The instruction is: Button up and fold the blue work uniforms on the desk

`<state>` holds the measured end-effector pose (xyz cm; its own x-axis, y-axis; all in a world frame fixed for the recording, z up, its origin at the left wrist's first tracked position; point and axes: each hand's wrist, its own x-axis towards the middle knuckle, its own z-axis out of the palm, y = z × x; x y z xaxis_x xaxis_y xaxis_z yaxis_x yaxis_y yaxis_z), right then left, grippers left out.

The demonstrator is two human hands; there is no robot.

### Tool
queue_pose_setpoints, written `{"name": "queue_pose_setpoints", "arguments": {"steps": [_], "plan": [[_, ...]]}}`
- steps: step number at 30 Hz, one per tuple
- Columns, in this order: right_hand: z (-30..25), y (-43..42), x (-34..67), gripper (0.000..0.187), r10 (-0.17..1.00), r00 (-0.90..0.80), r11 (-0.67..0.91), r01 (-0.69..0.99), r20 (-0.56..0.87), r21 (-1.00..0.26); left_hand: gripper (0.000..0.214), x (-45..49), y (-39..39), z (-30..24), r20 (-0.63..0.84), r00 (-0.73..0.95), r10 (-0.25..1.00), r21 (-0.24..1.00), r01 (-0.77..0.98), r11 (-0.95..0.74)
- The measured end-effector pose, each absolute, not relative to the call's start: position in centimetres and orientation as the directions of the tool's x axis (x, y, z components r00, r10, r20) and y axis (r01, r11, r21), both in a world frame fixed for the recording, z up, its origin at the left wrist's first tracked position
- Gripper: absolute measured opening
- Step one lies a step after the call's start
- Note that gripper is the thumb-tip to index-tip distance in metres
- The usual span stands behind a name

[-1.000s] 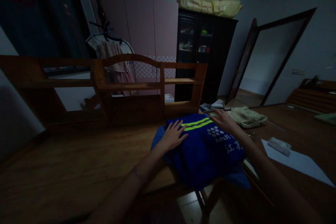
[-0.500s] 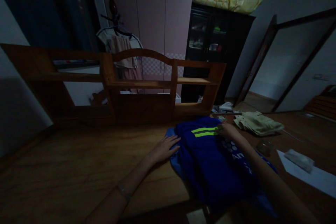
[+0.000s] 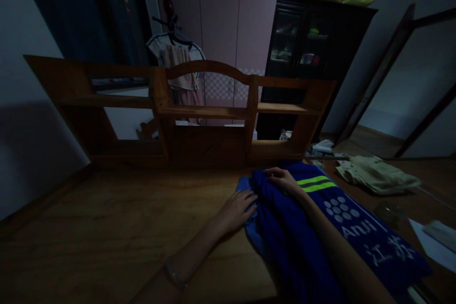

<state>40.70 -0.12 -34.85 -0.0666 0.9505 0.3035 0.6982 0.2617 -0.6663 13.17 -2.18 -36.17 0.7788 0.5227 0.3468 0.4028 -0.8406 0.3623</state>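
A blue work garment point(image 3: 309, 232) with two yellow-green stripes and white lettering lies spread over the right part of the wooden surface. Its left part is bunched in folds, while the printed part lies flatter. Lighter blue cloth point(image 3: 253, 233) shows beneath its left edge. My left hand point(image 3: 235, 210) rests at that edge, fingers stretched out and touching the cloth. On the upper left folds, my right hand point(image 3: 283, 180) has its fingers bent together on the blue fabric. My right forearm crosses over the garment and covers some of it.
A wooden shelf unit point(image 3: 206, 113) stands along the back of the wooden surface point(image 3: 142, 218). Folded beige cloth point(image 3: 377, 175), a glass ashtray-like dish point(image 3: 390, 211) and white paper point(image 3: 431, 244) lie on the right. Pink wardrobes and a black cabinet stand behind.
My right hand has moved left across the garment from the stripes' right end to the left folds. More lettering shows now. My left hand stays at the left edge; the view has turned slightly left.
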Motion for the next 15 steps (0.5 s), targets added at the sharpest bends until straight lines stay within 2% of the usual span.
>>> {"name": "queue_pose_setpoints", "arguments": {"steps": [8, 15], "plan": [[-35.51, 0.32, 41.28, 0.032, 0.948, -0.031, 0.249, 0.690, 0.316, -0.680, 0.045, 13.38, -1.81, -36.74, 0.329, 0.792, 0.515, 0.352, 0.403, -0.845], [-35.50, 0.21, 40.47, 0.021, 0.922, -0.039, 0.291, 0.725, 0.385, -0.625, 0.043, 13.59, -1.84, -37.04, 0.361, 0.780, 0.512, 0.334, 0.405, -0.851]]}}
